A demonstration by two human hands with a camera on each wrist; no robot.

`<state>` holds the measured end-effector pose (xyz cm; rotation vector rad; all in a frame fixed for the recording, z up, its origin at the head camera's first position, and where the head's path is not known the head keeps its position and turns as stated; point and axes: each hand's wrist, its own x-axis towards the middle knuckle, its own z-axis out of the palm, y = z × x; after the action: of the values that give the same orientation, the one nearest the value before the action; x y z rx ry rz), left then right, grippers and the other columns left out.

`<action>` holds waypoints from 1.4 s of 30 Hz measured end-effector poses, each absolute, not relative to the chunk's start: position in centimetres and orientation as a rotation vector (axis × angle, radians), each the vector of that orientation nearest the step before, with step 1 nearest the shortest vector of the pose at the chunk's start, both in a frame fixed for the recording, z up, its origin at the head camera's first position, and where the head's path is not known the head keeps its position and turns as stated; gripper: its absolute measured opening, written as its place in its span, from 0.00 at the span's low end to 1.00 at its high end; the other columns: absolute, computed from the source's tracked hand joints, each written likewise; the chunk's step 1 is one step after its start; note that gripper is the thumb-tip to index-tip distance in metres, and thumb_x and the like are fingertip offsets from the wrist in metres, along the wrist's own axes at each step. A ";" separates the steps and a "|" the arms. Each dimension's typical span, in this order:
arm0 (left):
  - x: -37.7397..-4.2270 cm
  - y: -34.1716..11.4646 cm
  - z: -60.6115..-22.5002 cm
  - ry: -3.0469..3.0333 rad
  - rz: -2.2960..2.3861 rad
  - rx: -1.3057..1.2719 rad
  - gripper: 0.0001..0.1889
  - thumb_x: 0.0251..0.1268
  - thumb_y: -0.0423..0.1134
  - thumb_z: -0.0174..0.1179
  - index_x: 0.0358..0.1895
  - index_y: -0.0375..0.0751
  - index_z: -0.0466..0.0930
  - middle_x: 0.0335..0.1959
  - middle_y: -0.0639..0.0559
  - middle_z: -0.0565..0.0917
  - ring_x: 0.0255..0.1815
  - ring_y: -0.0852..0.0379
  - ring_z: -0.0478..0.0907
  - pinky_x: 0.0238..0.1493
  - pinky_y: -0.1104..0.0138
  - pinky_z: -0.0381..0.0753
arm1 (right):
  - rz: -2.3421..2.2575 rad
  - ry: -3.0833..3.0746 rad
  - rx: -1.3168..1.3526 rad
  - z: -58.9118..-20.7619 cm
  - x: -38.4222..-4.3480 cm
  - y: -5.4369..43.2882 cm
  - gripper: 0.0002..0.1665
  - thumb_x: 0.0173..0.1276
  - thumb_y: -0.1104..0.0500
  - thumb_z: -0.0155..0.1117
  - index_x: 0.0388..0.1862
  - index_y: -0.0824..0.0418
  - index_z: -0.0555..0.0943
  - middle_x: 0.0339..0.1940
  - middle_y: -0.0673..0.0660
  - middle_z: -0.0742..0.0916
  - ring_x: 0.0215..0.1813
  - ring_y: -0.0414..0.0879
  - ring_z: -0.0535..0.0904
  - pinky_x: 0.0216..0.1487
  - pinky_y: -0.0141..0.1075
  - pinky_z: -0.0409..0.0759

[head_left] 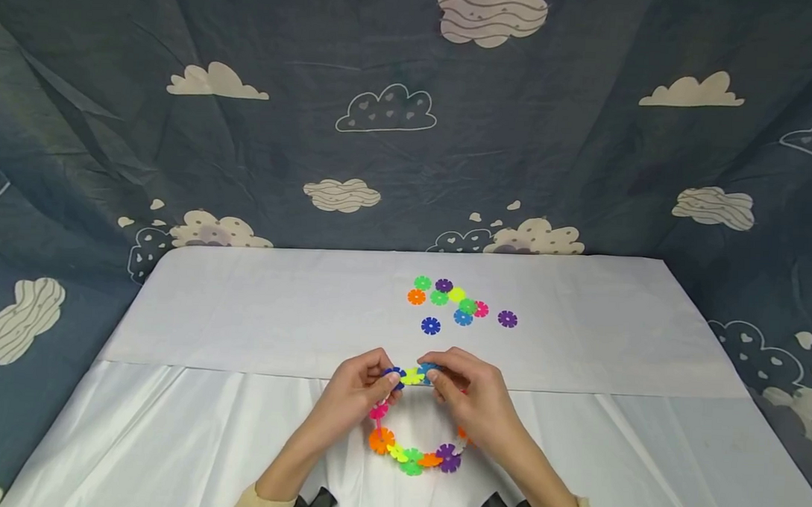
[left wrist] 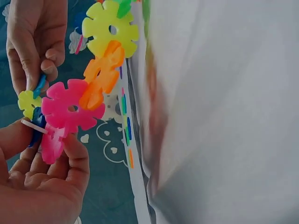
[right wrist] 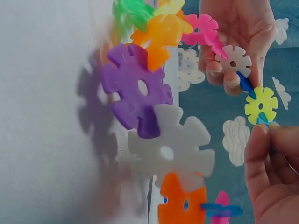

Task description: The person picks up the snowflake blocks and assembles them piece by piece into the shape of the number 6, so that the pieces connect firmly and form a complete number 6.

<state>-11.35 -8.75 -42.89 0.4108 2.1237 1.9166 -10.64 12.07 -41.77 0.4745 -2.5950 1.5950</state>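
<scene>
Notched flower-shaped plastic discs are linked in a ring-like chain (head_left: 412, 462) between the two hands. My left hand (head_left: 357, 386) pinches the dark blue disc (head_left: 395, 378) at the chain's far left, beside a white disc (right wrist: 233, 61). My right hand (head_left: 478, 398) pinches a light blue disc (head_left: 425, 372) between thumb and index finger. Between the hands, a yellow disc (right wrist: 261, 106) is slotted to both blue discs. Pink (left wrist: 72, 107), orange (left wrist: 103, 74), green and purple discs (right wrist: 135, 88) make up the hanging near side. The right hand hides part of the chain in the head view.
Several loose discs lie on the white-covered table (head_left: 243, 315) beyond the hands, among them a dark blue disc (head_left: 431, 326), an orange disc (head_left: 416, 297) and a purple disc (head_left: 507, 319). A dark cloud-patterned cloth (head_left: 382, 170) hangs behind the table.
</scene>
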 end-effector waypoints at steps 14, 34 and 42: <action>-11.4 -8.7 -43.0 2.053 1.900 0.329 0.16 0.72 0.33 0.53 0.61 0.37 0.71 0.32 0.40 0.79 0.22 0.57 0.71 0.26 0.71 0.69 | 2.080 -2.469 0.294 -42.4 -11.0 11.7 0.10 0.70 0.66 0.64 0.49 0.63 0.79 0.37 0.62 0.83 0.36 0.61 0.84 0.39 0.41 0.85; -11.6 -9.5 -43.4 2.059 1.816 0.283 0.11 0.74 0.38 0.53 0.40 0.31 0.76 0.30 0.38 0.78 0.23 0.50 0.74 0.26 0.69 0.74 | 1.636 -2.759 0.436 -42.6 -16.0 15.6 0.13 0.72 0.64 0.61 0.53 0.62 0.83 0.46 0.59 0.86 0.40 0.53 0.82 0.44 0.39 0.83; -11.8 -9.5 -43.7 2.047 1.830 0.285 0.14 0.75 0.41 0.54 0.40 0.30 0.75 0.30 0.39 0.78 0.23 0.51 0.74 0.24 0.70 0.73 | 1.282 -2.984 0.544 -43.6 -20.9 15.8 0.14 0.69 0.64 0.64 0.52 0.58 0.85 0.47 0.50 0.86 0.47 0.48 0.80 0.50 0.41 0.80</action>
<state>-11.83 -9.50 -43.67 0.2849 2.0468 1.8300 -20.90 15.77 -43.58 0.5438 -2.9842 1.2819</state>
